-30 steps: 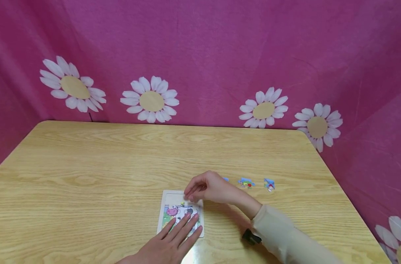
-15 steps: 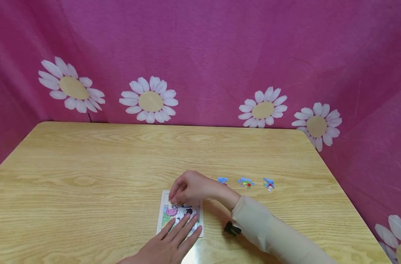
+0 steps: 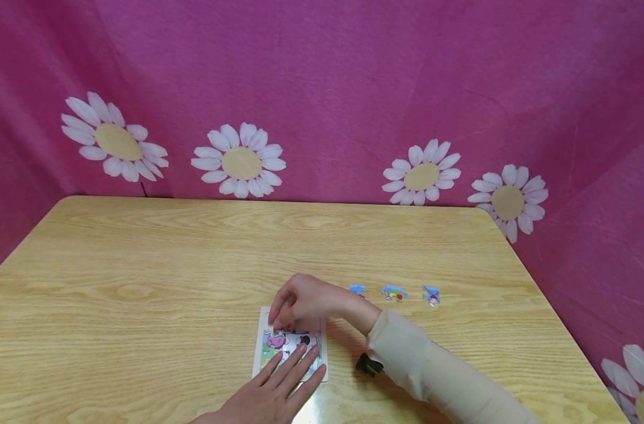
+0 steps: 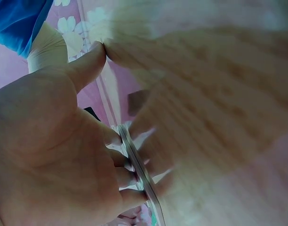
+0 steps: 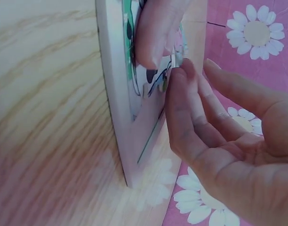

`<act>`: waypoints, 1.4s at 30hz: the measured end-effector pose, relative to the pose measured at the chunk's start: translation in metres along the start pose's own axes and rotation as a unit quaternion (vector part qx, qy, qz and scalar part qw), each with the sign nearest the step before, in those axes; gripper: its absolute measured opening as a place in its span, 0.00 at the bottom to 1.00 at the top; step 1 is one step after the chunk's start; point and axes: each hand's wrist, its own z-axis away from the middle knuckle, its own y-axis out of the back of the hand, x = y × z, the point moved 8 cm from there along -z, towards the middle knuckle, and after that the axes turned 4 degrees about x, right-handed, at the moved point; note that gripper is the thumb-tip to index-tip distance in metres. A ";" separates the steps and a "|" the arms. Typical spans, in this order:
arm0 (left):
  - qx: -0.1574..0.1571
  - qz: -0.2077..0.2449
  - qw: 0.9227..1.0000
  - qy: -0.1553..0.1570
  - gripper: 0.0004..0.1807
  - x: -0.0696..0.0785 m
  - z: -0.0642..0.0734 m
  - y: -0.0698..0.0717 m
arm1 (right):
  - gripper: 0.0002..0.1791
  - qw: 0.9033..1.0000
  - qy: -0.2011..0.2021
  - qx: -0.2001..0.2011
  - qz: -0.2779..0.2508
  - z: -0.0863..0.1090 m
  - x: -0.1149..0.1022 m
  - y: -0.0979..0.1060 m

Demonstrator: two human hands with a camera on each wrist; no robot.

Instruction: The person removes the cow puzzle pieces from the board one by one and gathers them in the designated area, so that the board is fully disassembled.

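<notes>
A small jigsaw board with a pale frame (image 3: 258, 356) lies near the table's front, showing a cow picture with a pink muzzle (image 3: 275, 341). My left hand (image 3: 271, 391) rests flat on its lower part, fingers spread; in the left wrist view the fingers reach the board's edge (image 4: 143, 178). Bent over the board's upper left is my right hand (image 3: 303, 300), pinching a small pale jigsaw piece (image 5: 177, 60) at the fingertips. The fingers mostly hide that piece. In the right wrist view, the right fingertips are right at the picture's unfilled strip.
Three loose jigsaw pieces lie in a row right of the board: a blue one (image 3: 357, 290), one with a red spot (image 3: 395, 293) and one at the far end (image 3: 431, 296). The wooden table (image 3: 168, 282) meets a pink flowered curtain (image 3: 332, 106) behind.
My right hand has moved left across the board's top to its upper-left corner, then nearly stopped there. The leftmost loose piece has come into fuller view. The left hand stays put.
</notes>
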 end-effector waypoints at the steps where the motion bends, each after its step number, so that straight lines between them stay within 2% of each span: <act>1: 0.000 -0.001 1.000 0.000 0.46 0.000 0.000 0.000 | 0.04 1.000 0.002 -0.002 -0.007 0.000 0.000 0.000; 6: 0.006 -0.009 1.000 -0.001 0.46 0.000 0.000 0.000 | 0.04 0.999 0.011 -0.011 -0.030 0.004 -0.004 -0.004; 15: 0.020 -0.024 1.000 0.000 0.46 0.000 0.001 0.001 | 0.06 0.999 0.034 0.020 0.016 0.008 -0.008 -0.008; 20: 0.012 -0.019 1.000 0.001 0.47 0.000 0.001 0.000 | 0.06 0.998 0.044 0.039 0.033 0.009 -0.009 -0.003; 24: 0.005 -0.007 1.000 0.004 0.47 0.000 0.000 0.000 | 0.05 0.997 0.053 0.046 0.035 0.013 -0.008 0.006; 30: 0.005 -0.014 1.000 0.004 0.48 0.001 0.000 0.001 | 0.03 0.996 0.060 0.067 0.027 0.026 0.000 0.025; 37: 0.000 -0.020 1.000 0.009 0.47 0.001 0.000 0.000 | 0.03 0.995 0.028 0.101 0.003 0.048 0.024 0.049; 42: -0.010 -0.013 1.000 0.015 0.47 0.001 0.000 -0.001 | 0.04 0.992 0.012 0.125 0.022 0.066 0.040 0.064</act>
